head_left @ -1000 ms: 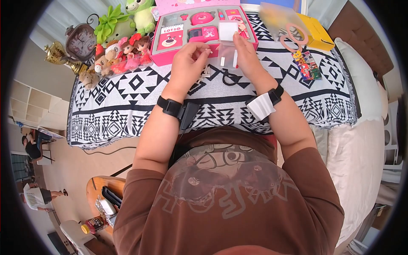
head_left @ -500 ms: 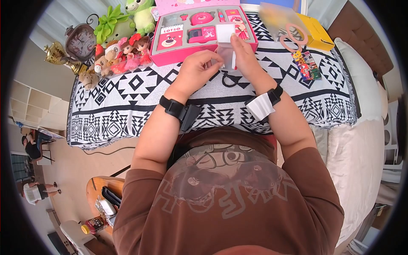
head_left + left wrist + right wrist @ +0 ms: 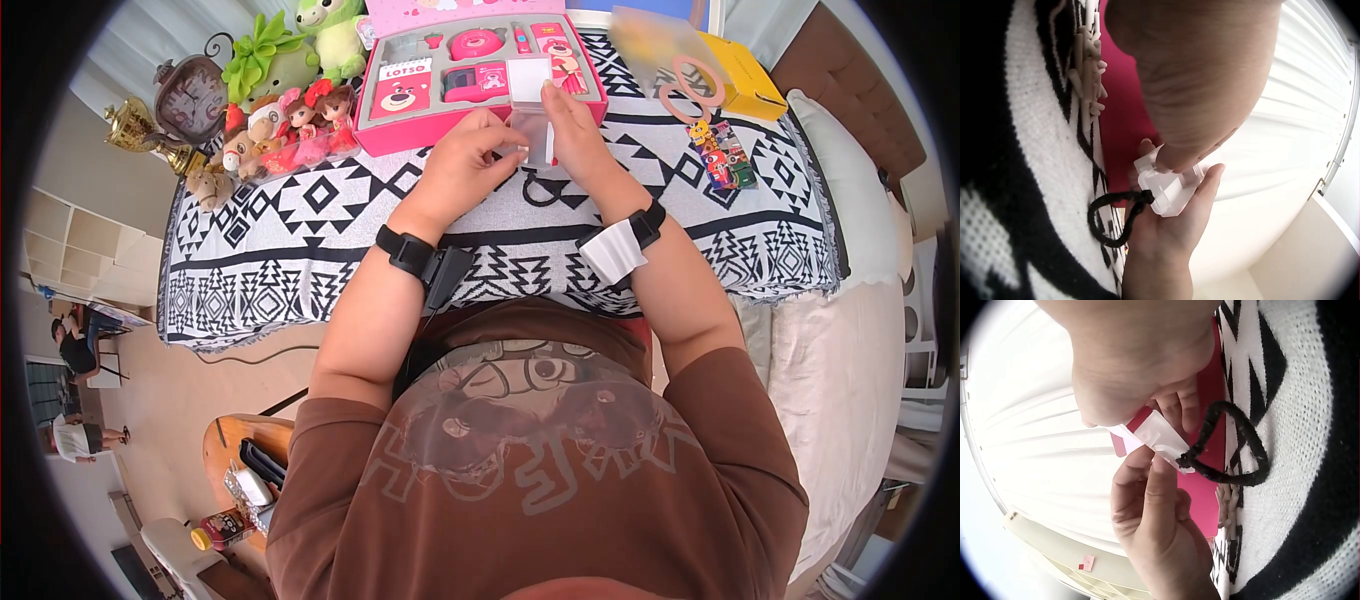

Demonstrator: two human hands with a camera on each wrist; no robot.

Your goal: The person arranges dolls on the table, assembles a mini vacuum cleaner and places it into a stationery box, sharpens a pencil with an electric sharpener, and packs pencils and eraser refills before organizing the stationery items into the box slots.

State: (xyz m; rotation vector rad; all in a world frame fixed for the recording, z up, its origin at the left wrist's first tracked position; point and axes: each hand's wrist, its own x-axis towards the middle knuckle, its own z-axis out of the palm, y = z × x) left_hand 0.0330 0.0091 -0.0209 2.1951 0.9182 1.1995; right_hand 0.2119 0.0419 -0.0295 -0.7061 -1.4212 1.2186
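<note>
My right hand [image 3: 580, 130] holds a small clear plastic case [image 3: 537, 135] with a white panel [image 3: 530, 80] at its top and a black cord loop [image 3: 543, 188] hanging below. In the left wrist view, the right thumb and fingers lie along both sides of the case [image 3: 1169, 190]. My left hand [image 3: 470, 160] brings thumb and forefinger together at the case's near side, with a small pale stick [image 3: 523, 154] showing at the fingertips. Several more pale sticks [image 3: 1089, 75] lie in a pile on the patterned cloth, hidden behind the left hand in the head view.
A pink gift box [image 3: 400, 135] stands open just beyond the hands. Dolls [image 3: 310, 130], plush toys and a clock [image 3: 190, 97] crowd the left. At right lie a sticker sheet [image 3: 722, 155], pinkish rings [image 3: 698, 80] and a yellow box [image 3: 745, 75]. Patterned cloth [image 3: 500, 235] covers the surface.
My left hand has moved right with the pale stick, from over the pile to the clear case. The right hand and case have shifted slightly left; little differs in the last half second.
</note>
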